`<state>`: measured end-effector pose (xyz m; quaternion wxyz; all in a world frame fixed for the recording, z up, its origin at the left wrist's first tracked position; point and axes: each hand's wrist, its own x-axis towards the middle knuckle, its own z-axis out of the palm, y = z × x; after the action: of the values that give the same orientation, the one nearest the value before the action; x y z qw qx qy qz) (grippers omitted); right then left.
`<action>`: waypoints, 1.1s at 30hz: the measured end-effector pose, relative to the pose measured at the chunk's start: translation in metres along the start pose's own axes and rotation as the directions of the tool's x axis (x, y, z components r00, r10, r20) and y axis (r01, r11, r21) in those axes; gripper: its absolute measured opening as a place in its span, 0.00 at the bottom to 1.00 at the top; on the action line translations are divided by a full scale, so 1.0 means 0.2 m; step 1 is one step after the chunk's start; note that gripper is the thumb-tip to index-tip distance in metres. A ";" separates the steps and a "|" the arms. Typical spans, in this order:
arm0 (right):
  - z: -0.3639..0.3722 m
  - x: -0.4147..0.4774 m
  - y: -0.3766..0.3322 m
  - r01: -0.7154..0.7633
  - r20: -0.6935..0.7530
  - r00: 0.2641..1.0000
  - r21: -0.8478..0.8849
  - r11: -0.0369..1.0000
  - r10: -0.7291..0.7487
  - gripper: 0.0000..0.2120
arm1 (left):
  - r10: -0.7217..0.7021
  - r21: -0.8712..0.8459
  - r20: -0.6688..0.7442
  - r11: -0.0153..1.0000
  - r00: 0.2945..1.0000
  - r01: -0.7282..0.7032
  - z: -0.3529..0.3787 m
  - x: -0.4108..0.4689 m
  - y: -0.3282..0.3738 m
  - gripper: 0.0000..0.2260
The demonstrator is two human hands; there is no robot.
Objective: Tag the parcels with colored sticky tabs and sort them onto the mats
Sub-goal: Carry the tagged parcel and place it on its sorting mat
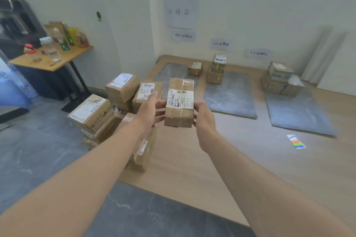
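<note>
I hold a brown cardboard parcel with a white shipping label in mid-air. My left hand grips its left side and my right hand its right side. A pile of untagged parcels lies to the left. Three grey mats lie ahead: the left mat carries one small box, the middle mat two stacked boxes, the right mat several boxes. A pad of colored sticky tabs lies on the wooden surface to the right.
Paper signs hang on the wall above the mats. A side table with bottles and jars stands at the left. Pale panels lean against the wall at the far right. Grey tiled floor runs along the left.
</note>
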<state>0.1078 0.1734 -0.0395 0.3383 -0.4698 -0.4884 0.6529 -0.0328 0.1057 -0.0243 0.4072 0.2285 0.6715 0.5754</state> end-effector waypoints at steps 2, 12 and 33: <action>-0.16 0.03 -0.03 -0.006 -0.021 1.000 0.021 1.000 0.006 0.17 | -0.001 -0.011 0.015 1.000 1.000 0.001 0.16 0.00 0.01 0.26; -0.97 0.22 -0.02 -0.014 -0.109 0.994 0.049 0.999 0.019 0.17 | -0.071 -0.102 0.071 0.992 0.995 0.078 0.96 0.02 -0.16 0.28; -1.55 0.64 0.57 -0.203 -0.377 0.904 0.037 0.978 0.202 0.19 | -0.406 0.036 0.267 0.911 0.874 0.412 1.62 0.50 -0.79 0.24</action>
<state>0.3595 0.3540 -0.2106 0.3558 -0.6357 -0.3636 0.5806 0.2000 0.3362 -0.2064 0.6090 0.1529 0.6369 0.4473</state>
